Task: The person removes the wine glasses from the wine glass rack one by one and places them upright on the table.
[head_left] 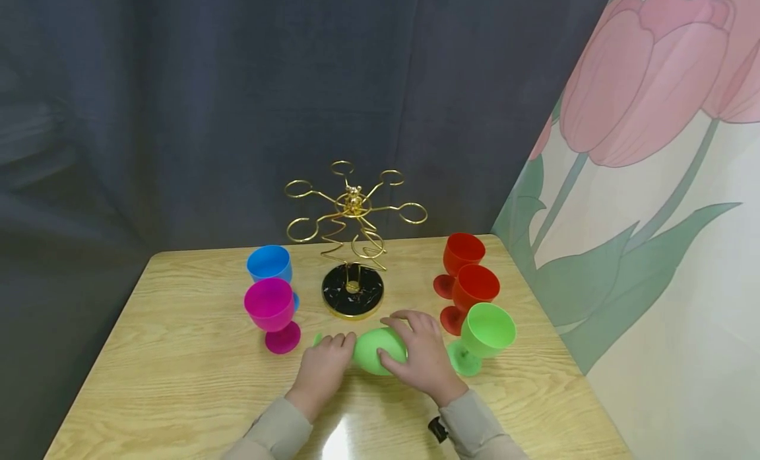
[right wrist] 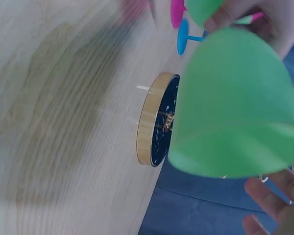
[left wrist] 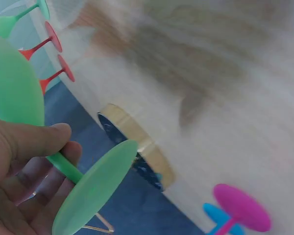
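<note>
A light green goblet (head_left: 380, 351) lies tilted on its side in the air above the table, its bowl toward the right. My left hand (head_left: 326, 367) pinches its stem (left wrist: 63, 166) between thumb and fingers, close to the round foot (left wrist: 95, 191). My right hand (head_left: 423, 361) is at the bowl's mouth, with thumb and fingers spread about the rim. In the right wrist view the bowl (right wrist: 235, 107) fills much of the picture, and the right fingers (right wrist: 269, 200) are loosely extended beside the rim. Whether they all touch it is hidden.
A gold wire stand (head_left: 353, 206) with ring arms rises from a black round base (head_left: 353, 292). Blue (head_left: 270, 262) and magenta (head_left: 270, 305) goblets stand left of it. Two red goblets (head_left: 464, 251) and another green goblet (head_left: 489, 330) stand right, near the mural wall (head_left: 653, 282).
</note>
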`<state>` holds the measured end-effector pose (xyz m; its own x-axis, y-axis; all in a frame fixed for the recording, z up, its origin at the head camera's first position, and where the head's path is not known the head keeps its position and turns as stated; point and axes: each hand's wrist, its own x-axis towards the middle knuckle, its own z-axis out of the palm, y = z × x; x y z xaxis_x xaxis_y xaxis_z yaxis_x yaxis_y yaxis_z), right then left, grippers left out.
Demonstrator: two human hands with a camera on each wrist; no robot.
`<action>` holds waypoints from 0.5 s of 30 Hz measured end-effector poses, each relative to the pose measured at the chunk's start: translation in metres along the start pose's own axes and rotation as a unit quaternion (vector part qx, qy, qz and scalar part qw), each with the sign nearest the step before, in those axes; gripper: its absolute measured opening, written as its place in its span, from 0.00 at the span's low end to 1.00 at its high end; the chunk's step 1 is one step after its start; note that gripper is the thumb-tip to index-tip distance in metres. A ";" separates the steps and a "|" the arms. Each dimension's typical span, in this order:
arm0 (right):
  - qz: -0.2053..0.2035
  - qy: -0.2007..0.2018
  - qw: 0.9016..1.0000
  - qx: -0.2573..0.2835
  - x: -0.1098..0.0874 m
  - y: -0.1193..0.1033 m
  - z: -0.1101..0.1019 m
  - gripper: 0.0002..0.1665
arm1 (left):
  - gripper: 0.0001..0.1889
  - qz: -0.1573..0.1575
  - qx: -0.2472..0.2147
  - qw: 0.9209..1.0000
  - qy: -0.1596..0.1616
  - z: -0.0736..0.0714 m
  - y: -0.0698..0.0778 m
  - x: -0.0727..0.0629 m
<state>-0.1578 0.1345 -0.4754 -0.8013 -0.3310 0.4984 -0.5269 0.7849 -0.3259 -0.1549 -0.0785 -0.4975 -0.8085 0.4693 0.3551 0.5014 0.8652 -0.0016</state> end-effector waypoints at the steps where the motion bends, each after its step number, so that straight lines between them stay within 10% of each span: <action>1: 0.004 -0.001 1.000 0.004 0.001 0.000 -0.001 0.26 | 0.18 -0.008 -0.010 1.000 -0.004 0.001 -0.001 -0.002; 15: 0.064 -0.015 0.998 -0.004 0.013 0.020 -0.022 0.26 | 0.14 -0.138 -0.189 0.971 0.042 0.025 -0.020 -0.045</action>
<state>-0.1727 0.1574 -0.4580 -0.8701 -0.2422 0.4292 -0.4172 0.8257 -0.3797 -0.1361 -0.1127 -0.5371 -0.9080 0.1989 0.3688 0.3595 0.8219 0.4419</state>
